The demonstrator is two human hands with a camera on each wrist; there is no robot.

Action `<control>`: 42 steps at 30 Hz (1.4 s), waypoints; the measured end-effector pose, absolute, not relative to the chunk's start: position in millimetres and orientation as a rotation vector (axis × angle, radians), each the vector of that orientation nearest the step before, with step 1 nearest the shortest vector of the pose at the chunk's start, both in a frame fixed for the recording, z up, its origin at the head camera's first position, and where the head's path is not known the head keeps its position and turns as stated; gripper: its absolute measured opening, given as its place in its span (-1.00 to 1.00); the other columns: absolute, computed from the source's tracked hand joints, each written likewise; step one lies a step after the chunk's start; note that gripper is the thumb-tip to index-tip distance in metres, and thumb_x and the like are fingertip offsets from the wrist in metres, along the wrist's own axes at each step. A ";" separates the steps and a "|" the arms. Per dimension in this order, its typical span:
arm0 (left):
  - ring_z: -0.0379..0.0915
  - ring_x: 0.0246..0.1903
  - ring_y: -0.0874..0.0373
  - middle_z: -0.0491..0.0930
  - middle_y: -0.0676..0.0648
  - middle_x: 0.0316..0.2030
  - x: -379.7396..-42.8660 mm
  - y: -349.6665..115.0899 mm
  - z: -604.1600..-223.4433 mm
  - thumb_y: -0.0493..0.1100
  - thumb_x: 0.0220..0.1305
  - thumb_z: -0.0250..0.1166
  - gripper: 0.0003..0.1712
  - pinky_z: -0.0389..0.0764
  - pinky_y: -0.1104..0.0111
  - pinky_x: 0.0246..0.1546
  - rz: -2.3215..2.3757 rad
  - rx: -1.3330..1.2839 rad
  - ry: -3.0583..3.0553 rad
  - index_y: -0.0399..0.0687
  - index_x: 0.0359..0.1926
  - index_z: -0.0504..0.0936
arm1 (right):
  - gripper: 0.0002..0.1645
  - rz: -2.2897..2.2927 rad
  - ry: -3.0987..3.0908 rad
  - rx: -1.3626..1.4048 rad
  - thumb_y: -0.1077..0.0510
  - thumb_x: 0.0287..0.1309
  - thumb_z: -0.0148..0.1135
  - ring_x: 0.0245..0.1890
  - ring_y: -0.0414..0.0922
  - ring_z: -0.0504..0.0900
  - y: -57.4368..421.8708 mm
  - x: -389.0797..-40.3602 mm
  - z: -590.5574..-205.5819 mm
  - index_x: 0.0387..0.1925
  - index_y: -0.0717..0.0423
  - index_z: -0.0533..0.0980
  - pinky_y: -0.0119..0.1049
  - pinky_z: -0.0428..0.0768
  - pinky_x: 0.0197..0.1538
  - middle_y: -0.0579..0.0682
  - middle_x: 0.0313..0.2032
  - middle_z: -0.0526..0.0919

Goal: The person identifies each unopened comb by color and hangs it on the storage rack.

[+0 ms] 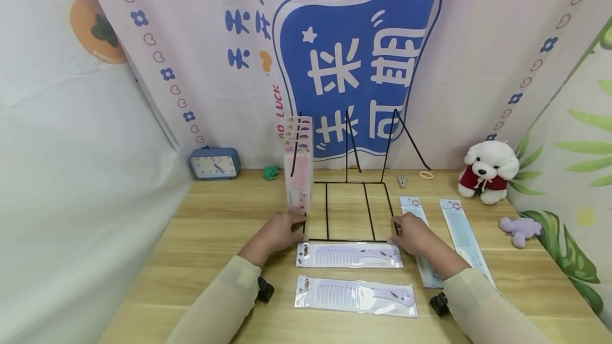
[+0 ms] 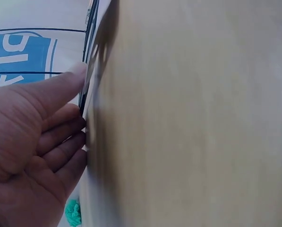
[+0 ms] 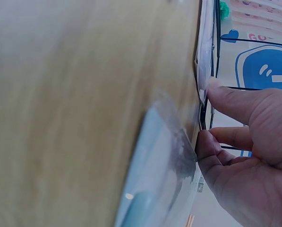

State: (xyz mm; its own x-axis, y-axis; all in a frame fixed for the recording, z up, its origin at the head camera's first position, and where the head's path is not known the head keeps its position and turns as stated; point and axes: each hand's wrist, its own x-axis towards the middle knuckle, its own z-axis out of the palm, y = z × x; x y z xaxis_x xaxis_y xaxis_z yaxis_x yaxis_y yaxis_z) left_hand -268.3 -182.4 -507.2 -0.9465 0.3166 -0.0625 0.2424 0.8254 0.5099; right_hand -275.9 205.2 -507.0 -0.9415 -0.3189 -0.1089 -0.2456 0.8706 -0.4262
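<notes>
A black wire rack (image 1: 354, 240) with upright hooks stands on the wooden table. My left hand (image 1: 278, 233) grips its front left corner, the thumb at the front bar and the fingers along the side. At the front right corner my right hand (image 1: 414, 234) holds the frame between thumb and fingers. Several packaged pink combs (image 1: 298, 179) hang from the left hook, while the middle and right hooks carry nothing. Right in front of the rack lies a packaged purple comb (image 1: 351, 255), and a second purple comb (image 1: 356, 296) lies nearer me.
Two packaged blue combs lie to the right, one (image 1: 414, 207) partly under my right forearm, the other blue comb (image 1: 464, 235) beyond it. A clock (image 1: 214, 163), green toy (image 1: 270, 172), small clip (image 1: 401, 180), ring (image 1: 426, 175), plush dog (image 1: 489, 171) and purple toy (image 1: 520, 230) surround the rack.
</notes>
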 end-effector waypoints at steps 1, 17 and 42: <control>0.48 0.47 -0.23 0.61 -0.23 0.42 -268.3 -182.3 -507.5 -0.02 0.41 0.55 -0.38 0.50 -0.09 0.50 0.775 0.437 2.862 -0.07 0.41 0.67 | -0.28 -0.620 2.866 -0.436 0.17 0.36 0.51 -0.14 0.03 0.57 205.2 -275.7 -507.0 0.37 0.53 0.50 0.01 0.65 -0.06 0.26 -0.06 0.64; 0.47 0.47 -0.25 0.61 -0.22 0.42 -266.4 -177.0 -508.9 0.01 0.39 0.56 -0.37 0.51 -0.10 0.48 0.757 0.430 2.856 -0.07 0.40 0.68 | -0.27 -0.598 2.867 -0.443 0.14 0.36 0.52 -0.18 -0.01 0.57 209.7 -272.5 -503.5 0.37 0.52 0.51 -0.01 0.65 -0.07 0.26 -0.06 0.65; 0.43 0.51 -0.22 0.63 -0.09 0.43 -267.7 -178.7 -503.0 0.01 0.38 0.57 -0.38 0.44 -0.09 0.54 0.685 0.394 2.872 -0.05 0.38 0.70 | -0.22 -0.897 2.953 -0.175 -0.14 0.47 0.41 0.22 0.39 0.61 289.9 -235.2 -477.8 0.40 0.36 0.49 0.30 0.66 0.14 0.48 0.28 0.59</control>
State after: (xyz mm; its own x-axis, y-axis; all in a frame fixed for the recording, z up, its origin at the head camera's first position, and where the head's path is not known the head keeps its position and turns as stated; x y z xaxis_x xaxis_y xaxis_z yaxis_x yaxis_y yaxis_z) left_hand -267.7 -178.7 -503.0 -0.9519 0.2909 -0.0958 0.2164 0.8601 0.4619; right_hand -235.2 289.9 -477.8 -0.9923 -0.1228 -0.0155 -0.0934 0.8253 -0.5569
